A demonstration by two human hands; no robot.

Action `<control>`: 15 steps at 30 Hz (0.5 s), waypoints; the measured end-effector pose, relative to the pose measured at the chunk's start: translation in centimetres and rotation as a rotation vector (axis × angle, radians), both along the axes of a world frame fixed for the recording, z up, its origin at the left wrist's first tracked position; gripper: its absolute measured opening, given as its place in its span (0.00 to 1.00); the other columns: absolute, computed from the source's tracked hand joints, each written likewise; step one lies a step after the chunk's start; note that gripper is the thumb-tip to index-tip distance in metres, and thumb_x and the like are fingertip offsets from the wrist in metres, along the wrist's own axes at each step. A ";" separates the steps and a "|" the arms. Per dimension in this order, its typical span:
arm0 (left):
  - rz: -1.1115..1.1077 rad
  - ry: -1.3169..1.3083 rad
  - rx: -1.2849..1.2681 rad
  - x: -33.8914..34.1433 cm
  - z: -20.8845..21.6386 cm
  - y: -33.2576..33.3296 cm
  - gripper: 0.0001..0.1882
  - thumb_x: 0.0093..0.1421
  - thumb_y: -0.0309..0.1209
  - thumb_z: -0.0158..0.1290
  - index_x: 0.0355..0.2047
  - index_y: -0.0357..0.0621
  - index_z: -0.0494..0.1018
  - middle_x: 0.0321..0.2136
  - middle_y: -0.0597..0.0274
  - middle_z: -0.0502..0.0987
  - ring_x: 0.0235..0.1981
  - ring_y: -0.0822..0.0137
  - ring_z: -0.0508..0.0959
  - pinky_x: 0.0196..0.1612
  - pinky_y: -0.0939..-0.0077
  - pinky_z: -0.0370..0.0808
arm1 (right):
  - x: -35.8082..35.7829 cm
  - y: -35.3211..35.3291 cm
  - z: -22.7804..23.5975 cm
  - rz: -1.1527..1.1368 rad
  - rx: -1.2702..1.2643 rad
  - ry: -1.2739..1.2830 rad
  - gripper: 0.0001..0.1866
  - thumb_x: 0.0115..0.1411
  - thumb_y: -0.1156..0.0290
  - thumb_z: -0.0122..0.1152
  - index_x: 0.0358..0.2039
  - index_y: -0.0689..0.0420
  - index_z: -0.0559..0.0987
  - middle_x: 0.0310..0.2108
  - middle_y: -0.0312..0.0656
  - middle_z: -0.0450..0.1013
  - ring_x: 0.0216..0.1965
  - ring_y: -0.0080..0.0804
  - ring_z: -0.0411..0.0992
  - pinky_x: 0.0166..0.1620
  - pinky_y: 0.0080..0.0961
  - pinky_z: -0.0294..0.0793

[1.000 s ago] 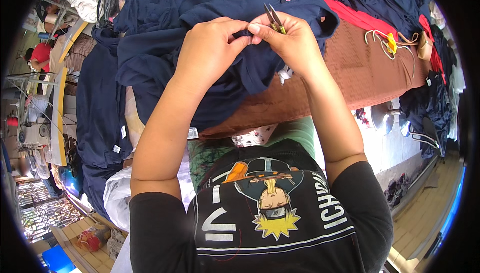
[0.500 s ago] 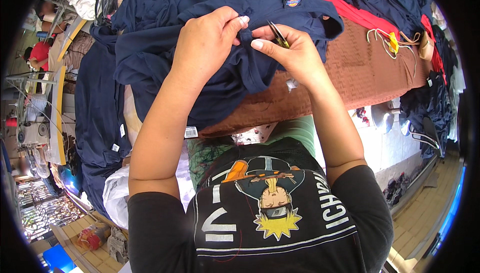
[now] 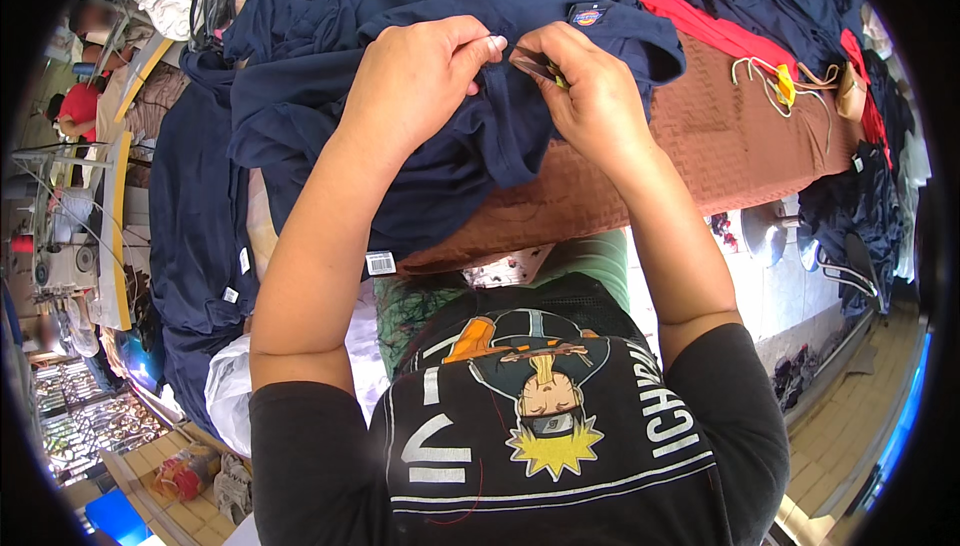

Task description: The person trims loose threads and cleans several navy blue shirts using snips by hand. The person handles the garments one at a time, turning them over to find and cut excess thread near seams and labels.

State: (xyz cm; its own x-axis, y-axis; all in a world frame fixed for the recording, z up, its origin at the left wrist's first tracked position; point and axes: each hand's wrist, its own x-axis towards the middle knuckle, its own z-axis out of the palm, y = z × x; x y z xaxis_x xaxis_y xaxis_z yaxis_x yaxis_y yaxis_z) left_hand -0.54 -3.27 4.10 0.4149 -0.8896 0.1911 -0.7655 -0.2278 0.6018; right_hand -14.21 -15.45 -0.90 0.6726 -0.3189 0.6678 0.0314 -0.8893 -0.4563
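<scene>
A navy blue garment with a small sewn label lies bunched in front of me. My left hand pinches a fold of it between thumb and fingers. Just to the right, my right hand is closed round a small pair of thread snips, mostly hidden in the palm. Their dark blades point left toward the pinched fabric. Whether the tips touch cloth or thread is too small to tell. A white barcode tag hangs at the garment's near edge.
The garment rests on a brown cloth-covered table. More navy garments hang at the left, and others are piled at the far side beside a red strip. Loose cords with a yellow piece lie at the right. Sewing machines stand far left.
My right hand has let go of the fabric, turned over and curled round the snips. Their blades have swung from pointing up to pointing left, toward my left hand, which has barely moved.
</scene>
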 end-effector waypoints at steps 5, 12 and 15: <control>-0.073 -0.063 0.052 0.2 0.3 -0.1 0.12 0.62 0.36 0.53 0.38 0.41 0.79 0.25 0.58 0.81 0.26 0.70 0.83 0.30 0.79 0.75 | 0.1 -0.4 0.5 -0.072 -0.160 0.055 0.15 0.50 0.79 0.58 0.39 0.54 0.72 0.35 0.42 0.72 0.33 0.48 0.74 0.32 0.39 0.74; -0.092 -0.150 0.038 0.5 -0.1 -0.3 0.13 0.62 0.38 0.53 0.35 0.39 0.78 0.22 0.58 0.79 0.24 0.70 0.82 0.29 0.78 0.75 | 0.9 -0.5 0.4 -0.034 -0.029 -0.037 0.09 0.55 0.75 0.58 0.38 0.57 0.75 0.35 0.44 0.74 0.34 0.48 0.75 0.34 0.37 0.74; -0.019 -0.022 0.030 0.0 0.2 -0.4 0.14 0.63 0.39 0.53 0.35 0.39 0.77 0.21 0.59 0.79 0.23 0.70 0.82 0.28 0.78 0.74 | 0.5 -0.6 0.1 -0.058 0.288 -0.098 0.07 0.59 0.72 0.59 0.38 0.58 0.79 0.33 0.47 0.76 0.32 0.44 0.76 0.36 0.33 0.74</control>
State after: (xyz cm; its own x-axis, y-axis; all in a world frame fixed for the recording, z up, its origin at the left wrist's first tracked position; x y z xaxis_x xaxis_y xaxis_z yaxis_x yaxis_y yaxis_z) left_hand -0.51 -3.65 4.30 0.3942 -0.9026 0.1728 -0.7829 -0.2313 0.5775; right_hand -13.67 -16.05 -0.80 0.5848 -0.5401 0.6052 0.0410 -0.7255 -0.6870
